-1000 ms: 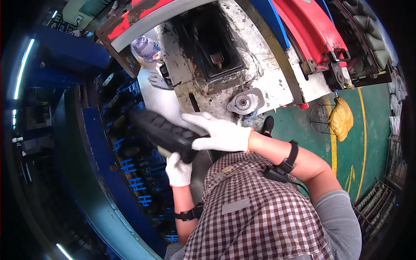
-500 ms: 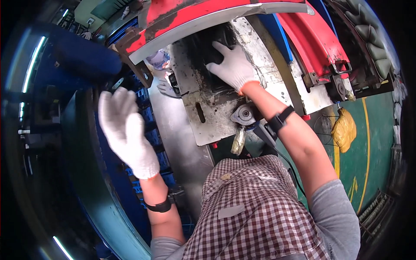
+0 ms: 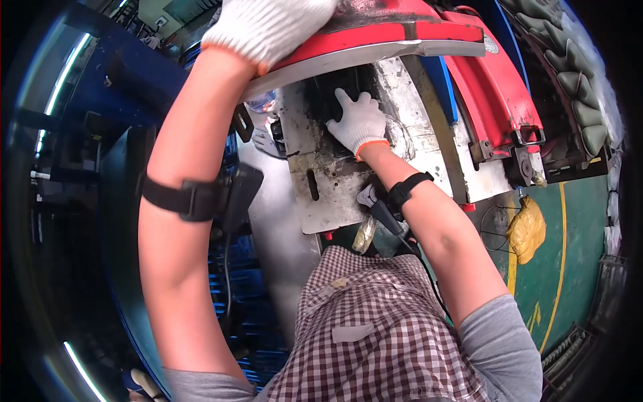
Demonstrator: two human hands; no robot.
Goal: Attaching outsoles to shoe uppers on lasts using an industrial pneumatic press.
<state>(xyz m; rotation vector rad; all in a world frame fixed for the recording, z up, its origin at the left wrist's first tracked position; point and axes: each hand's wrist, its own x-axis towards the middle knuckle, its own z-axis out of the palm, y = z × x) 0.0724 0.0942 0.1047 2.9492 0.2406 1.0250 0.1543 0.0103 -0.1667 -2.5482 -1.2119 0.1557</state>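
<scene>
Red cover (image 3: 365, 33), long axis crosswise, right end higher; right hand (image 3: 362, 122) spread, left hand (image 3: 269, 27), grip unclear

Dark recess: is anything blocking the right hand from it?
Nothing visible stands between the right hand and the dark recess; contact can't be told. The red cover crosses the picture above them.

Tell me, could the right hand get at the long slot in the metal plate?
Probably yes: the right hand, open, is nearby at the dark recess, and nothing visible lies on the metal plate between it and the slot.
</scene>
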